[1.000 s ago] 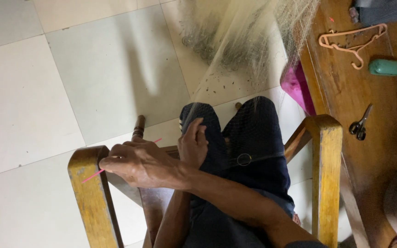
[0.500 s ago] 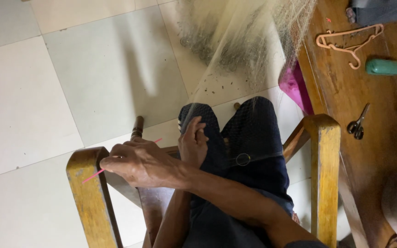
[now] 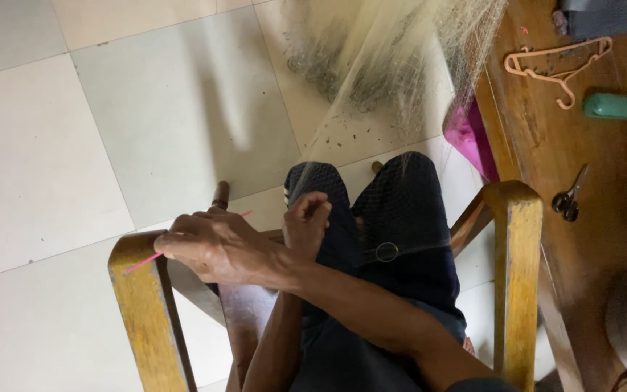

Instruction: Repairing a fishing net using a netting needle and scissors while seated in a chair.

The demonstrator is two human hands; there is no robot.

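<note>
a thin pink stick (image 3: 155, 255) is pinched in your right hand (image 3: 215, 247), which has crossed over your left forearm and sits above the left armrest (image 3: 143, 305) of the wooden chair; one end of the stick pokes out past your fingertips over that armrest, and the other end shows just beyond your knuckles. your right fingers are curled closed on it. just beside that hand, toward your lap, your left hand (image 3: 306, 221) is bunched into a loose fist on your left knee; fine pale net threads (image 3: 393, 65) run up from it, but you cannot tell from here whether the fingers actually grip them. the two hands are close together, nearly touching at the wrist.

your legs in dark trousers (image 3: 400, 239) fill the seat beyond your hands. the net fans out ahead of your knees over the pale tiled floor (image 3: 110, 109). past the right armrest (image 3: 517, 268), well away from both hands, a wooden table (image 3: 604, 167) carries small scissors (image 3: 567, 199), a pale clothes hanger (image 3: 556, 62) and a green oblong object (image 3: 613, 106). a bright pink object (image 3: 469, 138) sits beside the table's edge.
</note>
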